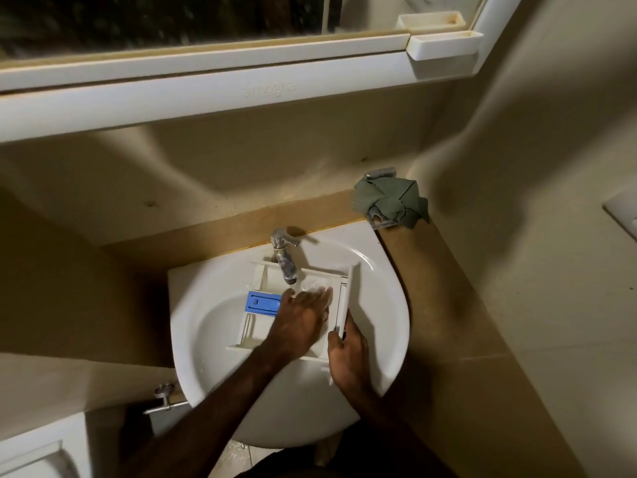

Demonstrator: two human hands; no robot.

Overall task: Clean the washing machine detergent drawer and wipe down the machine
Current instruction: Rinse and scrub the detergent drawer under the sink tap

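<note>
The white detergent drawer lies in the white sink under the metal tap, and water runs onto it. A blue insert sits in its left compartment. My left hand reaches across the drawer with straight fingers that press into the right compartment below the spout. My right hand grips the drawer's front panel at its near end. The washing machine itself is out of view.
A green cloth is bunched on a metal bracket at the back right of the brown counter. Above the sink hangs a white-framed mirror cabinet. A water valve juts out low on the left.
</note>
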